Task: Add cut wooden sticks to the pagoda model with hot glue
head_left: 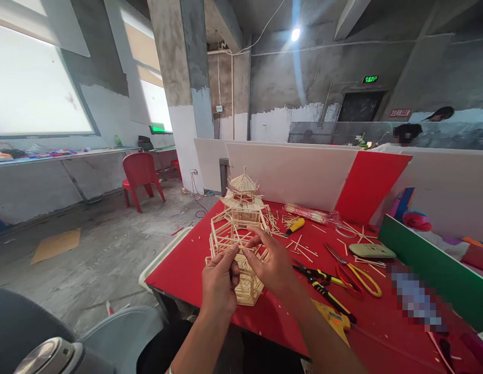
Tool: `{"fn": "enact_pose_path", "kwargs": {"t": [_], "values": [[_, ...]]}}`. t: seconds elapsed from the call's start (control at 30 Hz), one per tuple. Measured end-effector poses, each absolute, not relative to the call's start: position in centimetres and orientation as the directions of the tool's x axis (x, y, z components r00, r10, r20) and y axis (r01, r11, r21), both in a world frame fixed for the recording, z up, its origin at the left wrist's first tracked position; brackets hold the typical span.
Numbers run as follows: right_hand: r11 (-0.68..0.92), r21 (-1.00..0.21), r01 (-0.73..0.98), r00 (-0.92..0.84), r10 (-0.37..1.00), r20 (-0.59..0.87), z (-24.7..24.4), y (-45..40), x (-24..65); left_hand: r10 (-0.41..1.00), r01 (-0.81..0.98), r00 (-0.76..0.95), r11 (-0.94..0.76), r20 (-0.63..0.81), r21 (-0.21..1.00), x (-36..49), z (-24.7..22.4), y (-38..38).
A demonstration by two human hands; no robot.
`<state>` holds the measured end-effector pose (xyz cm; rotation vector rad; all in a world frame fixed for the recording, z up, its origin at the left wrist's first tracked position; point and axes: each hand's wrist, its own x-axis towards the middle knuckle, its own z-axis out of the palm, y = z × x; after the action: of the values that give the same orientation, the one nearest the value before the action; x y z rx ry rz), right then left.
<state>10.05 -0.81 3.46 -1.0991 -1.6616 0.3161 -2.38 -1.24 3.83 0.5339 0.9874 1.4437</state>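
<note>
Two hands (220, 283) meet in front of the stick model (247, 215).
The left hand is curled with thumb toward forefinger; the right hand (276, 264) bends its thumb and forefinger in to meet it; whether either grips a stick, I cannot tell. The model stands at twelve o'clock from both on the red tabletop (183, 271), neither hand clearly nearer, its length running six to twelve, the roofed tower (244, 183) upright at the far end. Loose sticks (304, 250) lie toward one o'clock.
</note>
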Motion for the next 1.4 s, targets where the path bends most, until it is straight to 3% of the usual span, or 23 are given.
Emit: {"fn": "enact_pose_path", "kwargs": {"t": [1.03, 1.23, 1.4], "values": [[0.555, -0.664, 0.501, -0.002, 0.768, 0.641, 3.14, -0.68, 9.96, 0.971, -0.598, -0.061, 0.151, -0.233, 0.787, -2.87, 3.39, -1.77], [0.557, -0.661, 0.504, 0.0, 0.765, 0.644, 3.12, -0.73, 10.0, 0.965, -0.584, -0.11, 0.132, -0.239, 0.801, -2.92, 3.28, -1.9], [0.553, -0.665, 0.502, 0.006, 0.767, 0.642, 3.12, -0.7, 10.03, 0.966, -0.508, -0.207, 0.031, -0.157, 0.861, -2.97, 3.0, -1.57]]}}
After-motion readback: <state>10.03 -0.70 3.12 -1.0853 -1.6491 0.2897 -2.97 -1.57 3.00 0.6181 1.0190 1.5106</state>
